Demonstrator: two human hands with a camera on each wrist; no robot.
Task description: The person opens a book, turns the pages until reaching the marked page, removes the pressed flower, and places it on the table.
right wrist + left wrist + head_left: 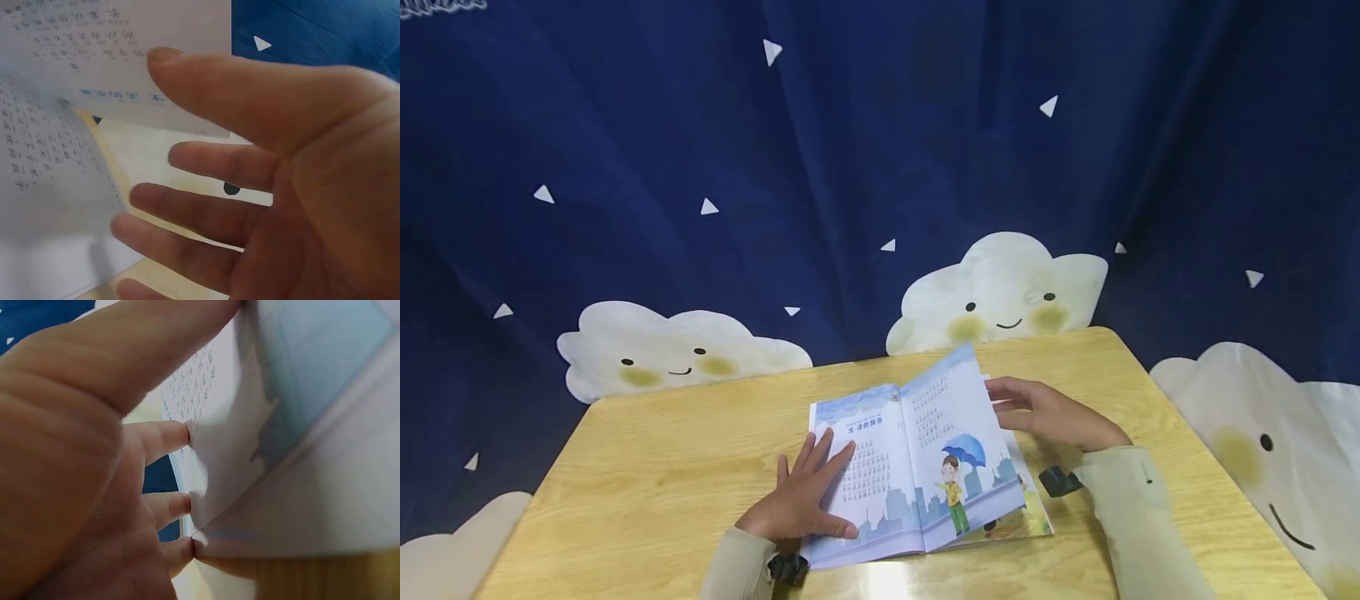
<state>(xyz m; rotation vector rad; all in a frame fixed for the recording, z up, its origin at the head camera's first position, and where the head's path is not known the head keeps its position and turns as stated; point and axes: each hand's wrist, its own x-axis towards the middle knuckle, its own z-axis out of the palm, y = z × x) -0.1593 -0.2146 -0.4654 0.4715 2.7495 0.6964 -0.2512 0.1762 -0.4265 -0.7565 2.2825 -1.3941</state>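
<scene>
An open picture book (868,467) lies on the table, with printed characters and a city drawing. My left hand (805,496) rests with spread fingers on its left page; the left wrist view shows the fingertips (178,503) touching paper. On the right, one page (932,417) stands lifted, showing a child under a blue umbrella. At that page's outer edge is my right hand (1045,408), its fingertips partly hidden behind the paper. In the right wrist view the thumb (206,81) lies against or close to the raised page (125,56), while the other fingers extend apart from it.
The light wooden table (647,467) extends around the book. Behind it hangs a dark blue curtain (850,150) with white triangles and smiling clouds (1007,292). A small black device (1060,481) sits at the right wrist and another black device (788,569) at the left.
</scene>
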